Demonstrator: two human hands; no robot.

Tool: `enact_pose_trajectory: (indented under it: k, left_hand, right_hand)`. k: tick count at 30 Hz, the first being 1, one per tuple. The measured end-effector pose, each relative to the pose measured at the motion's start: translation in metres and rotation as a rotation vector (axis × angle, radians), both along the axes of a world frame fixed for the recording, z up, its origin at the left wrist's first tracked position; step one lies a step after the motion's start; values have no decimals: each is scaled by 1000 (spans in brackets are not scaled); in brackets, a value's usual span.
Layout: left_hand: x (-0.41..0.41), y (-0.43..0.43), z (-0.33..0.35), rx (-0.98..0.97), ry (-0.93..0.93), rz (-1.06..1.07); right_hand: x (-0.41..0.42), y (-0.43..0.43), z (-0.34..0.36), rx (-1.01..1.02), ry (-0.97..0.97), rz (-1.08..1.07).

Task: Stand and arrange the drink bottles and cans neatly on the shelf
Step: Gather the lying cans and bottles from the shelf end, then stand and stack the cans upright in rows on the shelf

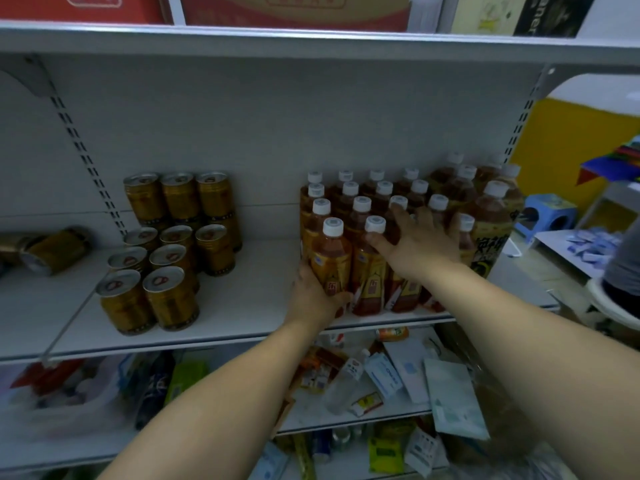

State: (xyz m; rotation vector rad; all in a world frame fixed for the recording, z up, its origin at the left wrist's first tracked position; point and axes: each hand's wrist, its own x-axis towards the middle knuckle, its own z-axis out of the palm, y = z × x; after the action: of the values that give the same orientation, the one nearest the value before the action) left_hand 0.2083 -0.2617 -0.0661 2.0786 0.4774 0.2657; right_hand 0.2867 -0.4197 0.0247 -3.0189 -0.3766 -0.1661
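Note:
Several small tea bottles (360, 209) with white caps stand in rows on the white shelf (242, 317). My left hand (313, 299) grips the base of the front left bottle (331, 258). My right hand (420, 244) lies spread over the front bottles further right, its fingers touching their shoulders and caps. Several larger tea bottles (491, 220) stand at the right end. To the left, gold cans (169, 244) stand upright in rows, some stacked two high at the back.
Two gold cans (52, 249) lie on their sides at the far left of the shelf. The lower shelves hold loose packets and a clear bottle (344, 382). A blue stool (547, 216) and a seated person's side (623, 265) are at the right.

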Motion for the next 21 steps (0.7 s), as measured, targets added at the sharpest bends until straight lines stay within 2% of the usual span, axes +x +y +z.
enact_pose_trajectory:
  k: [3, 6, 11, 17, 21]
  left_hand:
    - [-7, 12, 15, -17, 87, -143]
    - [-23, 38, 38, 108, 135, -232]
    - [-65, 113, 80, 378, 107, -187]
    - [-143, 234, 101, 427, 161, -132]
    - [-197, 321, 93, 488, 279, -55]
  right_hand:
    - [-4, 2, 11, -19, 59, -13]
    - [-10, 15, 24, 9, 9, 11]
    - [-37, 85, 44, 38, -61, 182]
    - [-83, 213, 51, 55, -24, 373]
    - [-115, 310, 48, 49, 28, 454]
